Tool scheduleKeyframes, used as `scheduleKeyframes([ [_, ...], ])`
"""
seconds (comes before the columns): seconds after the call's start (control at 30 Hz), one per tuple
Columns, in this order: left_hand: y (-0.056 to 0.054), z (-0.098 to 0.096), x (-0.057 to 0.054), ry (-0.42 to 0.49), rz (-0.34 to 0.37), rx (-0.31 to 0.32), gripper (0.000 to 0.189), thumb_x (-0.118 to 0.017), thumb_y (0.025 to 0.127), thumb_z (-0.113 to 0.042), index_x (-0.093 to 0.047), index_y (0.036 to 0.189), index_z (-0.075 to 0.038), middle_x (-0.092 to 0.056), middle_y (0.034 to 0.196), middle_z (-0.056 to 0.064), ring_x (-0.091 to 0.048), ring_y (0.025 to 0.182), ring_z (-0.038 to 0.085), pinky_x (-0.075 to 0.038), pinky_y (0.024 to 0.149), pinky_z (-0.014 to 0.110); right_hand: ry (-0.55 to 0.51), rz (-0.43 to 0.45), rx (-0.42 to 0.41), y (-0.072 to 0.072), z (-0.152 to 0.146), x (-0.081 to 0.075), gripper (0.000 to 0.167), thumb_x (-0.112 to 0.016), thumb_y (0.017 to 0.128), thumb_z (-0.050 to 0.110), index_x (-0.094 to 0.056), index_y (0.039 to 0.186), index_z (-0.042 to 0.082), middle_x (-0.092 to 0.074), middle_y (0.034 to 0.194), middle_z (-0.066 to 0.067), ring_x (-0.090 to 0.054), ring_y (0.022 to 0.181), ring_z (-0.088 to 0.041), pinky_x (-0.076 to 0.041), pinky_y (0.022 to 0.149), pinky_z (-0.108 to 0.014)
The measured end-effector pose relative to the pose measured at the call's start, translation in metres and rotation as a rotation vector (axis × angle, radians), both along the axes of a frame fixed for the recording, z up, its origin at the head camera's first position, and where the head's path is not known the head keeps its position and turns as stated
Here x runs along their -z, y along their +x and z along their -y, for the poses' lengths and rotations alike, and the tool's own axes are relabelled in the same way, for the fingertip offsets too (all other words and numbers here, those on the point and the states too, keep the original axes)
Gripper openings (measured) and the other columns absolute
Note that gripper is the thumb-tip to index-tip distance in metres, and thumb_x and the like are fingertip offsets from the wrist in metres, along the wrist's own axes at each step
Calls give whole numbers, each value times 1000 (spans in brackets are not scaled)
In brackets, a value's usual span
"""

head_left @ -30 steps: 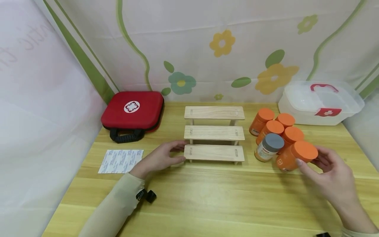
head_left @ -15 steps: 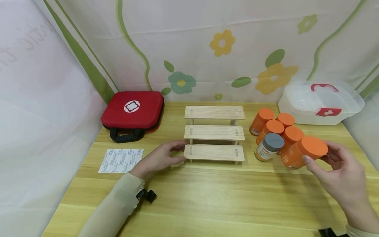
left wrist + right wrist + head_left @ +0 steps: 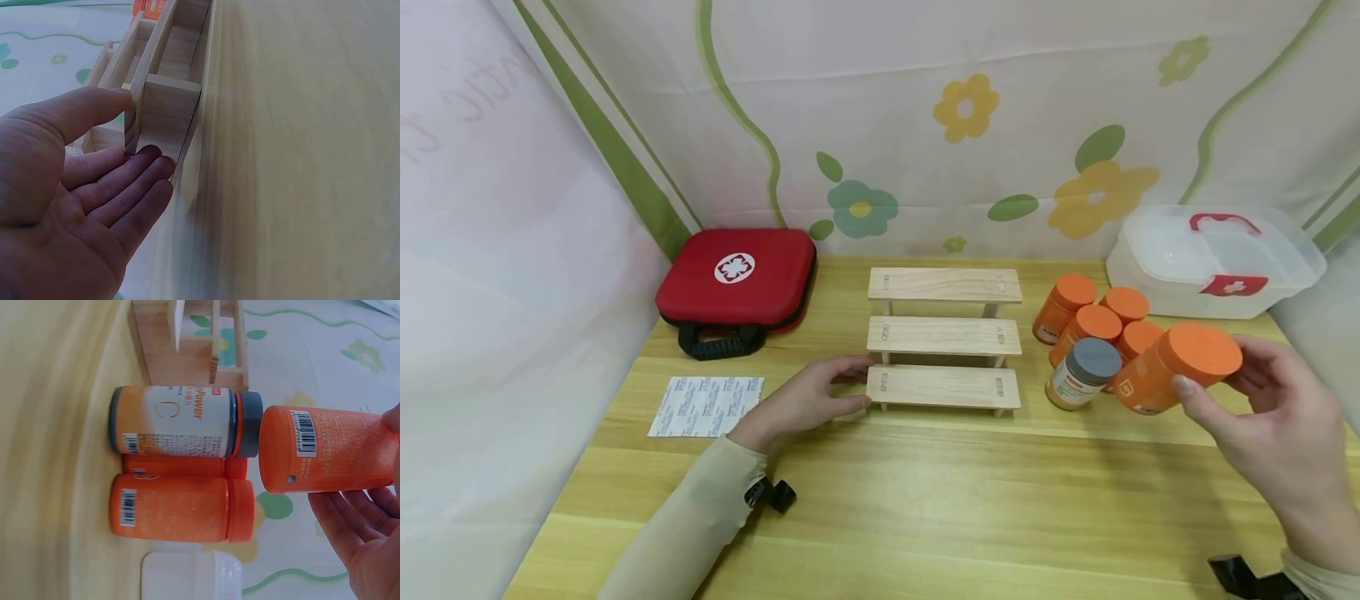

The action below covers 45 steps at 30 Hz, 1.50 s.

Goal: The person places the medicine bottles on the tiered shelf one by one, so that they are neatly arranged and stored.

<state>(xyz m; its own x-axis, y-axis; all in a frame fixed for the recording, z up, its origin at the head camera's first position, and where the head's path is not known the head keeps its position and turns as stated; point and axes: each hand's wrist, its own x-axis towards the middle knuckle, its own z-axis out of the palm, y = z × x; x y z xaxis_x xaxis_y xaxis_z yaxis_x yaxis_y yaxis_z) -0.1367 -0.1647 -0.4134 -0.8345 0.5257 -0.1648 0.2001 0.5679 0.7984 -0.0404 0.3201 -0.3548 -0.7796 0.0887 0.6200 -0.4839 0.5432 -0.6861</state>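
Observation:
My right hand point(image 3: 1285, 408) holds an orange bottle point(image 3: 1157, 379) with an orange lid, thumb on the near side and fingers behind. In the right wrist view the held bottle point(image 3: 331, 450) is raised above the standing ones. Close beside it stands a bottle with a grey lid point(image 3: 1075, 379) and a white-and-orange label. Several more orange bottles point(image 3: 1063, 304) are grouped behind. My left hand point(image 3: 812, 396) grips the left end of a three-step wooden rack point(image 3: 943, 387) at its lowest step. In the left wrist view the thumb and fingers point(image 3: 128, 187) lie either side of the plank end.
A red first-aid case point(image 3: 737, 279) with a black handle lies at the back left. In front of it is a white printed sheet point(image 3: 706, 407). At the back right stands a translucent box point(image 3: 1180, 283) with a red handle. A flower-printed curtain point(image 3: 910, 125) hangs behind the table.
My right hand has lifted the orange bottle upward and to the right, away from the grey-lidded bottle. My left hand stays at the rack.

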Motion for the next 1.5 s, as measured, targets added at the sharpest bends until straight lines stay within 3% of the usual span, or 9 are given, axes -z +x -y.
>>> scheduleKeyframes([
  [0.43, 0, 0, -2, -3, -2, -2, 64, -79, 100, -26, -56, 156, -8, -68, 147, 7, -61, 138, 28, -46, 123, 53, -25, -106, -73, -14, 11, -13, 54, -79, 81, -16, -59, 130, -24, -71, 128, 4, -71, 111, -5, -55, 99, -10],
  [0.63, -1, -1, -2, -11, -15, 2, 63, -79, 100, -27, -56, 156, -9, -68, 147, 7, -62, 138, 27, -47, 122, 52, -63, -128, -105, -25, 20, -19, 53, -80, 77, -17, -63, 128, -22, -71, 123, 1, -72, 109, -7, -56, 98, -11],
  [0.8, -2, -2, -2, -4, -24, 13, 62, -79, 100, -26, -57, 155, -9, -69, 146, 7, -62, 137, 27, -48, 121, 52, -53, -126, -118, -34, 28, -22, 57, -79, 74, -19, -66, 129, -17, -71, 121, 3, -72, 108, -5, -56, 97, -10],
  [1.13, -1, -2, -2, -7, -13, 7, 63, -79, 99, -26, -57, 155, -8, -68, 146, 7, -62, 138, 27, -46, 122, 52, -40, -152, -170, -51, 43, -25, 55, -80, 75, -15, -61, 125, -25, -72, 121, 4, -72, 107, -5, -56, 97, -11],
  [1.5, -1, -1, 1, -10, -8, -8, 63, -80, 99, -26, -58, 155, -9, -67, 149, 7, -60, 142, 28, -43, 125, 53, 15, -95, -178, -63, 60, -29, 64, -78, 66, -22, -63, 128, -21, -71, 120, 11, -70, 101, -2, -55, 92, -8],
])
